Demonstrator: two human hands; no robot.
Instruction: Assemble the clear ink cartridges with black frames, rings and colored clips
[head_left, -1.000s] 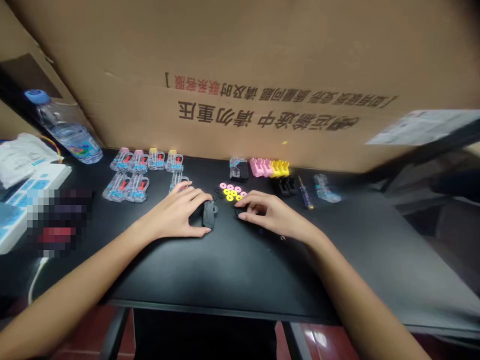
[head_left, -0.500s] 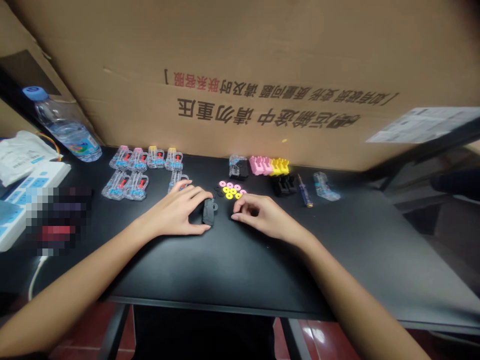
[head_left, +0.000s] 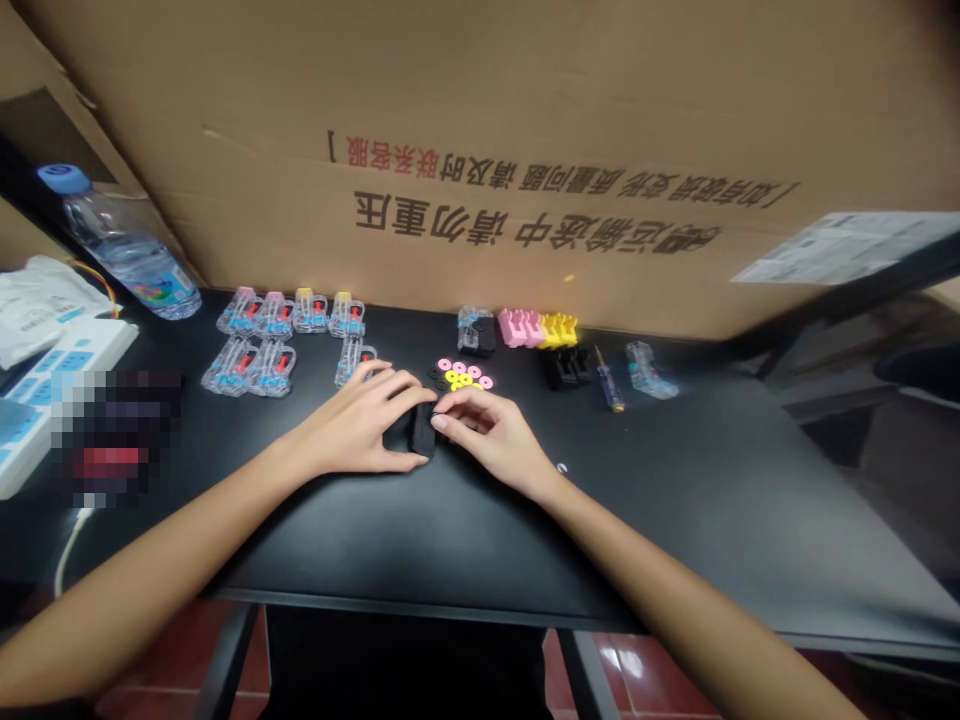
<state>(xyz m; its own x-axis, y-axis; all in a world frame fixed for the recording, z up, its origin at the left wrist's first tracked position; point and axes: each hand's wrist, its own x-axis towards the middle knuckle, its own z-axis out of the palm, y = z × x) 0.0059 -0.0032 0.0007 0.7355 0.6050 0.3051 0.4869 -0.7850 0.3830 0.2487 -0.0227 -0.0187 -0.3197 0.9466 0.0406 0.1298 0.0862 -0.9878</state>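
My left hand [head_left: 360, 420] grips a small black plastic part [head_left: 422, 430] between thumb and fingers, just above or on the black table. At the part's right side, my right hand [head_left: 484, 430] is closed in a pinch, thumb and fingertips against it. Whatever lies between those fingertips is too small and dark to make out. Behind the hands lie several pink washers [head_left: 459, 369], yellow washers [head_left: 457, 379] and some black ones [head_left: 441, 384], partly covered by the right hand. A clear plastic dispenser-like piece [head_left: 351, 360] with a red insert sits just behind the left fingers.
More clear pieces [head_left: 271, 370] stand in rows at back left. Along the carton [head_left: 480, 130] are pink parts [head_left: 521, 328], yellow parts [head_left: 559, 330], black parts [head_left: 568, 368], a screwdriver [head_left: 610, 385] and another clear piece [head_left: 651, 370]. A water bottle [head_left: 142, 260] and power strip [head_left: 71, 400] occupy the left.
My right hand has moved left to meet the black part, which has turned slightly and shifted a little right in my left hand. A small white bit now shows beside the right wrist.
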